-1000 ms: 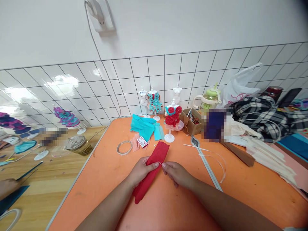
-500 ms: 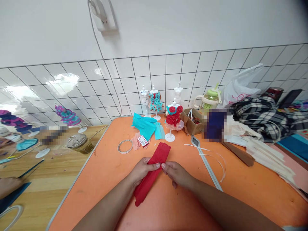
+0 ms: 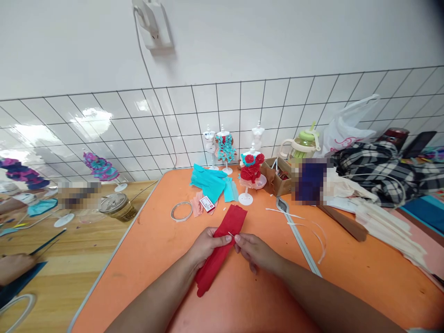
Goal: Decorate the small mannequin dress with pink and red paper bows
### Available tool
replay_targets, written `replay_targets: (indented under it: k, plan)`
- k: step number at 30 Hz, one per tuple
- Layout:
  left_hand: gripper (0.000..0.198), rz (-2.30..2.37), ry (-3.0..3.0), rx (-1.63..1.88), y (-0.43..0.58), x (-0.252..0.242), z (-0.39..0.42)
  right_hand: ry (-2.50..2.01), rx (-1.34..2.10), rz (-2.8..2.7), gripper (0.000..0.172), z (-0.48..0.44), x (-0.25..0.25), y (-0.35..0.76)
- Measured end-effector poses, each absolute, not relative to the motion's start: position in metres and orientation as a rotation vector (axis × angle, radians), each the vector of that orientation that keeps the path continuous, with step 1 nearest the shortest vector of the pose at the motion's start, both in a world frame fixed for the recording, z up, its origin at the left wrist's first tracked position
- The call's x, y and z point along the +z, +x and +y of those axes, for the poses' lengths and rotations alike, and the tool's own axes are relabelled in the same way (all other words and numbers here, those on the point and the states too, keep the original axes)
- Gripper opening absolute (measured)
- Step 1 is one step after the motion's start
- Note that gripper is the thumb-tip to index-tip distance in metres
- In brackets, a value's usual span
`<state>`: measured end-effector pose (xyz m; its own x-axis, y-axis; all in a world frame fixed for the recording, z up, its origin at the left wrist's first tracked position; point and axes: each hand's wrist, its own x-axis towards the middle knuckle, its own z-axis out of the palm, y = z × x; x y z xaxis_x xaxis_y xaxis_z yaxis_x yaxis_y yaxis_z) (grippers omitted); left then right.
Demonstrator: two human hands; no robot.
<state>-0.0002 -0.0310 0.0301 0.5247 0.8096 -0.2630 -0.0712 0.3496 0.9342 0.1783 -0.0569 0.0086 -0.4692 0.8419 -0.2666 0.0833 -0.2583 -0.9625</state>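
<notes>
A folded strip of red crepe paper [image 3: 222, 259] lies slantwise over the orange table in front of me. My left hand [image 3: 208, 245] grips its left edge near the middle, thumb on top. My right hand [image 3: 255, 249] is closed at the strip's right edge, thumb and forefinger pinching a thin, pale needle [image 3: 231, 234]. The needle points toward my left thumb and rests on or just above the red paper; which of these I cannot tell. Beyond the strip stands a small white dress form [image 3: 252, 169] with red and turquoise ruffles.
Turquoise paper [image 3: 210, 182], a small white-and-red box [image 3: 207, 204] and a ring of tape [image 3: 181, 211] lie behind my hands. More dress forms [image 3: 225, 148] stand by the tiled wall. A metal seam [image 3: 301, 245] crosses the table. Another person's hand [image 3: 17, 268] works at far left.
The view has shifted slightly. My right hand has drawn a little to the right, and more of the needle shows. My left hand keeps its hold on the red paper.
</notes>
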Motion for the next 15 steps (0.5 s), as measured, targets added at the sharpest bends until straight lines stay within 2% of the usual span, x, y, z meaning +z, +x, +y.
replay_targets:
  k: [15]
  plan:
    - [0.035,0.995,1.093,0.652,-0.0073,0.0225,-0.0253,-1.207,1.786,-1.438,0.048,-0.0550,0.0050,0.1802]
